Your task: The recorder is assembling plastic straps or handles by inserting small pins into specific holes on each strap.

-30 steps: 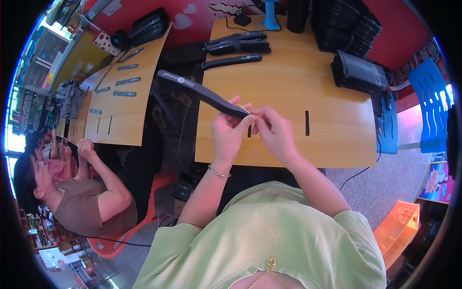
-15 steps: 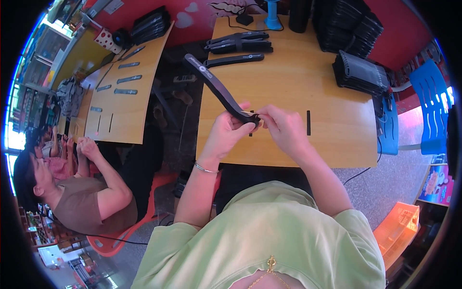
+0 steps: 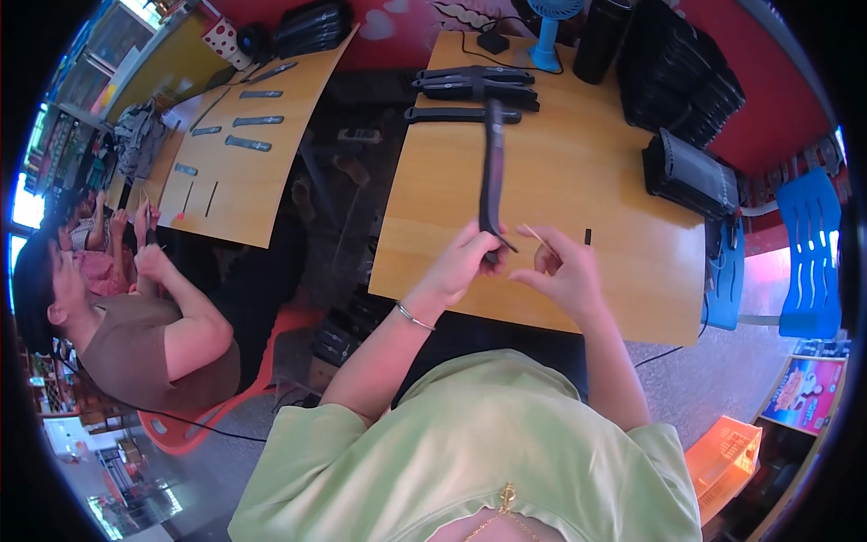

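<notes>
My left hand (image 3: 470,259) is closed on one end of a black strap (image 3: 491,176) above the near part of the wooden table (image 3: 578,172). Its long free end stands up and away toward the back, slightly blurred. A short dark tip pokes out beside my fingers. Just to the right, my right hand (image 3: 567,269) is apart from the strap, with curled fingers and the thumb held off. A thin pale stick (image 3: 535,236) juts from its fingers. Behind my right hand, a small black strip (image 3: 588,237) shows on the tabletop.
Several black straps (image 3: 474,83) lie at the table's back left. A blue fan (image 3: 546,41), a black cylinder (image 3: 600,41) and dark stacked packs (image 3: 677,77) line the back and right. At left, a seated person (image 3: 149,339) works at another table (image 3: 298,108) with short grey straps.
My right hand has drawn away from the strap, to the right, with the thin stick. The strap has swung from leaning left to nearly upright. My view has shifted slightly.
</notes>
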Action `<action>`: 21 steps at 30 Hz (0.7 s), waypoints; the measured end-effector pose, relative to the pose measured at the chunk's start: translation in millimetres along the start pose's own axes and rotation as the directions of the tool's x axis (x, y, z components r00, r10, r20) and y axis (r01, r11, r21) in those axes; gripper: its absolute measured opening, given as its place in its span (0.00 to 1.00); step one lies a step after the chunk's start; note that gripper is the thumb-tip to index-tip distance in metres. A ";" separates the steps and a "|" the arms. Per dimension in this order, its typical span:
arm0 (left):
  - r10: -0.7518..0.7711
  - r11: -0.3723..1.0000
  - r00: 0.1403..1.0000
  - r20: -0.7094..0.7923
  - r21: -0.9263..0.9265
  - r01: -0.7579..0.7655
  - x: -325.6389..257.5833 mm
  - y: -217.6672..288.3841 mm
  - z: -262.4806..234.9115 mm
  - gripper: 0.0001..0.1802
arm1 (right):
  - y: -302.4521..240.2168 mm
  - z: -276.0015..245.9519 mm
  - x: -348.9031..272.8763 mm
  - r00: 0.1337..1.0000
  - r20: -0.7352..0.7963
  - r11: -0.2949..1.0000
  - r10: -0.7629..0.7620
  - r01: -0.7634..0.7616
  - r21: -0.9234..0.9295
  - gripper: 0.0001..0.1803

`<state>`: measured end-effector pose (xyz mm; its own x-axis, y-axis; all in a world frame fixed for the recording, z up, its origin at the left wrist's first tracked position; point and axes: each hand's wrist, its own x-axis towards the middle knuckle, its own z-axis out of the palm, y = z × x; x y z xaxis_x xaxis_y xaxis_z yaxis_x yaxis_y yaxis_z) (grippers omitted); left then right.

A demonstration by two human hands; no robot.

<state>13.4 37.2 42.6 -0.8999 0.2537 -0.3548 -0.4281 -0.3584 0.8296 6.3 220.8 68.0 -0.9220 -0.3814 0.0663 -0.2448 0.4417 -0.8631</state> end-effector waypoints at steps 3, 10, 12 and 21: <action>-0.009 1.000 0.999 0.050 0.026 0.008 1.1 -5.7 6.2 0.12 | 8.6 12.6 0.7 0.996 -0.083 0.993 -0.011 0.021 0.115 0.28; 0.004 1.000 0.993 0.120 0.013 -0.006 -7.5 -8.9 12.7 0.13 | 34.2 36.2 9.4 0.982 -0.190 0.844 -0.002 0.103 0.526 0.21; 0.015 1.000 0.995 0.102 -0.008 -0.014 -12.2 -6.9 13.3 0.17 | 29.8 36.3 11.0 0.988 -0.150 0.776 0.032 0.071 0.627 0.18; 0.102 0.995 0.989 0.105 -0.036 -0.098 -11.8 -5.9 10.5 0.18 | 23.6 46.3 14.7 0.973 -0.225 0.819 -0.052 0.170 0.548 0.05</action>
<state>27.4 45.8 46.4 -0.9249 0.3091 -0.2214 -0.3403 -0.4136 0.8445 0.8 188.1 25.5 -0.9519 -0.2111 0.2220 -0.1934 -0.1480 -0.9699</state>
